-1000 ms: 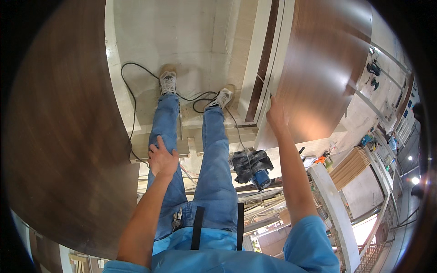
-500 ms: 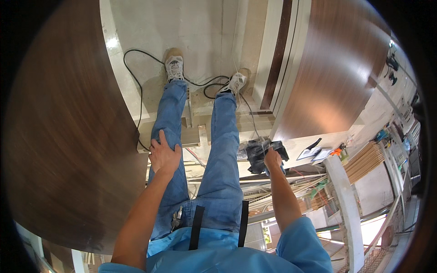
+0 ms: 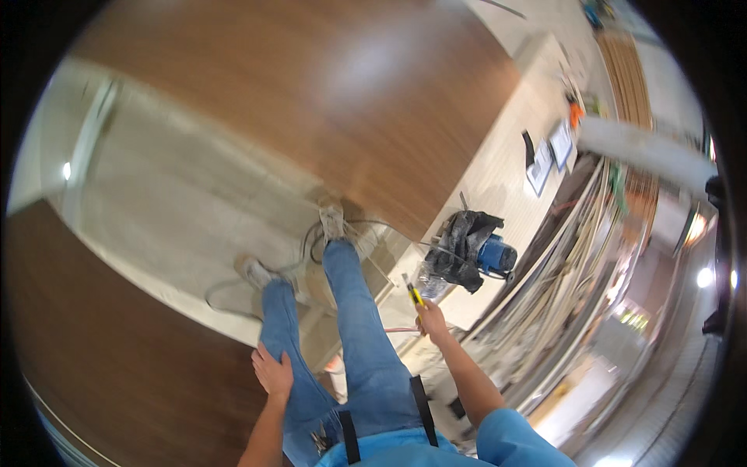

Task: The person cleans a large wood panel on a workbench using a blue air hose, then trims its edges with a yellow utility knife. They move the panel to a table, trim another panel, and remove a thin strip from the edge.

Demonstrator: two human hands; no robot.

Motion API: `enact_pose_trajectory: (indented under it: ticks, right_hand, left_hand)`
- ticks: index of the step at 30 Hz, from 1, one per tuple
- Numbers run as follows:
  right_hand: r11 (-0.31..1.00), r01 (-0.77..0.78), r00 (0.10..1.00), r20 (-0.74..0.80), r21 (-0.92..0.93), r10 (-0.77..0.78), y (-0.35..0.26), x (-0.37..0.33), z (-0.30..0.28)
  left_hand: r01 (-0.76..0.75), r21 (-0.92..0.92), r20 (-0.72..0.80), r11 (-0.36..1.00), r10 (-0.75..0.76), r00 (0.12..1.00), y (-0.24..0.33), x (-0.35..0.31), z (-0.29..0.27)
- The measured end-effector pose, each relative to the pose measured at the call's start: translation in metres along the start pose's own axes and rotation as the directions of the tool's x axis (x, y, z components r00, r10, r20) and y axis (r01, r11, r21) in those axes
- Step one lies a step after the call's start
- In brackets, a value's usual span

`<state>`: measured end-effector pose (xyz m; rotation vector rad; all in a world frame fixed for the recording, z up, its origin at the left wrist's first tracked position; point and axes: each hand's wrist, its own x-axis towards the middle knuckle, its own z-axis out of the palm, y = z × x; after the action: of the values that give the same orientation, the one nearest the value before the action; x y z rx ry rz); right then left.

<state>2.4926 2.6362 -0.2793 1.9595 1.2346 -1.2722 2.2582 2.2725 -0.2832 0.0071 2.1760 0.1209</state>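
Note:
My right hand [image 3: 433, 321] is closed around a yellow utility knife [image 3: 413, 291], its metal end pointing up and away from me. Just beyond the knife lies a crumpled black plastic bag [image 3: 464, 247], with a blue power tool [image 3: 496, 255] against its right side. Some clear plastic wrap [image 3: 430, 281] sits at the bag's near edge. My left hand [image 3: 273, 372] rests on my left thigh [image 3: 282, 323], its fingers stretched out and holding nothing.
A large brown wood-grain panel [image 3: 334, 86] lies ahead, another brown panel [image 3: 132, 335] to the left. A dark cable [image 3: 305, 253] loops around my feet. Clipboards [image 3: 538, 167] lie on the pale board [image 3: 498, 171]. Long strips [image 3: 545, 288] are piled at right.
My view has swung right. My right hand has come away from the black bag and now shows the utility knife in it. My left hand stays on my thigh.

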Motion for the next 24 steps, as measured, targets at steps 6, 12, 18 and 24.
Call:
enact_pose_trajectory:
  ticks: [6, 12, 18, 24]
  right_hand:
    - [0.817, -0.043, 0.997, 0.073, 0.575, 0.0, -0.011, -0.021, 0.015]
    - [0.735, 0.078, 0.994, -0.107, 0.674, -0.008, -0.022, 0.029, 0.014]
    - [0.771, 0.141, 0.959, -0.281, 0.621, 0.05, -0.038, 0.061, -0.004]
    - [0.778, 0.228, 0.933, -0.36, 0.585, -0.003, -0.059, 0.088, -0.037]
  left_hand:
    - [-0.402, 0.16, -0.02, 0.902, 0.41, 0.912, 0.093, 0.071, -0.079]
    - [-0.719, 0.154, -0.076, 0.678, 0.734, 0.675, 0.33, 0.157, -0.123]
    - [-0.795, 0.417, -0.004, 0.441, 0.875, 0.484, 0.617, 0.176, -0.085]
    - [-0.812, 0.458, 0.011, 0.362, 0.911, 0.412, 0.752, 0.179, 0.0]
